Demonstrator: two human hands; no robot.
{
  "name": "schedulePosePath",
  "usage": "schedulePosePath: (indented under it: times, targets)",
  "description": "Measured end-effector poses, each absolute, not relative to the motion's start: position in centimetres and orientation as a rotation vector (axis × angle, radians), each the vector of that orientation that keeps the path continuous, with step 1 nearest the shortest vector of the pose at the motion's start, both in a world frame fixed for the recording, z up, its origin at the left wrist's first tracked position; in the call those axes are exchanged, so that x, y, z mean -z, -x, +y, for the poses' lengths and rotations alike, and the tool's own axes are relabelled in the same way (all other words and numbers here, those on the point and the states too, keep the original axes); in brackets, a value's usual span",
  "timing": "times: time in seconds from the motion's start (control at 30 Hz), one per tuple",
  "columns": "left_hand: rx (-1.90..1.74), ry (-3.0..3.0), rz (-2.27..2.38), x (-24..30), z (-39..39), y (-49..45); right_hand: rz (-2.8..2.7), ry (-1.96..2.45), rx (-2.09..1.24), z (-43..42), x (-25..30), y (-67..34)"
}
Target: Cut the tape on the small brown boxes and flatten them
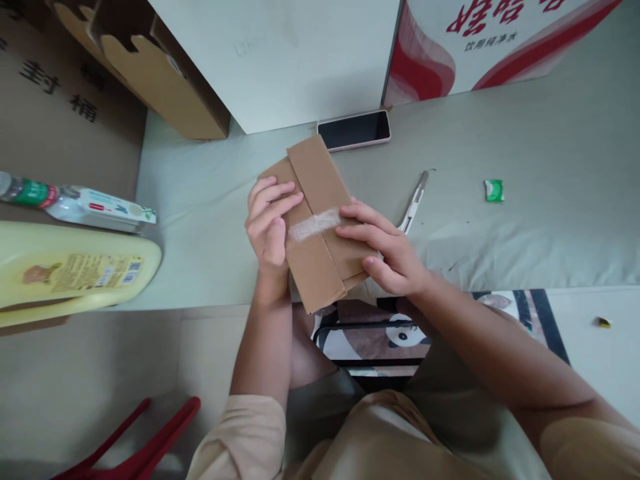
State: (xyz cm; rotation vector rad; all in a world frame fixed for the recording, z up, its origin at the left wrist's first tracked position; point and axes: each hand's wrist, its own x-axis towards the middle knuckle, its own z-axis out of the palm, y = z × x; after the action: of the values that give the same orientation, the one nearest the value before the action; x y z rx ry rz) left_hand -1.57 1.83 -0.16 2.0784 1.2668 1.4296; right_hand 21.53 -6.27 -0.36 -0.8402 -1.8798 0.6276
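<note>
A small brown cardboard box (315, 180) is held over the front edge of a grey-green covered surface (500, 227). A strip of clear tape (314, 225) crosses its folded flaps. My left hand (269, 223) grips the box's left side, with the fingers curled onto the top near the tape's left end. My right hand (387, 250) holds the right side, its fingertips pressing on the tape's right end. Both hands are closed on the box.
A phone (355, 129) lies face up behind the box. A metal tool like scissors or tweezers (414, 202) lies to the right, with a small green packet (494, 191) farther right. Large cartons stand behind. A yellow jug (70, 270) and a bottle (75, 203) lie at left.
</note>
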Motion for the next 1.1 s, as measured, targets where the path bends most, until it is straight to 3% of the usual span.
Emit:
schedulePosePath:
  times: [0.23, 0.5, 0.67, 0.83, 0.97, 1.1]
  targets:
    - [-1.395, -2.063, 1.301, -0.3, 1.4, 1.5, -1.789, 0.868, -0.560, -6.8, 0.1, -21.4]
    - [-1.474, -2.123, 1.186, -0.2, 1.5, 1.7, -1.440, 2.080, -0.416, -5.1, 0.8, -25.3]
    - [-1.627, -2.113, 1.147, 0.0, 0.9, 0.3, -1.535, 2.330, -0.423, -4.6, 1.7, -26.6]
    - [-1.631, -2.148, 1.170, 0.5, 0.6, -0.4, -1.537, 2.198, -0.517, -4.3, 1.3, -26.7]
    - [-1.596, -2.209, 1.205, 0.9, 0.6, -0.4, -1.120, 1.520, -0.876, -3.9, -0.6, -26.6]
    - [-1.601, -2.242, 1.258, 0.9, 0.3, -0.8, -0.978, 1.166, -0.877, -4.0, -3.4, -26.1]
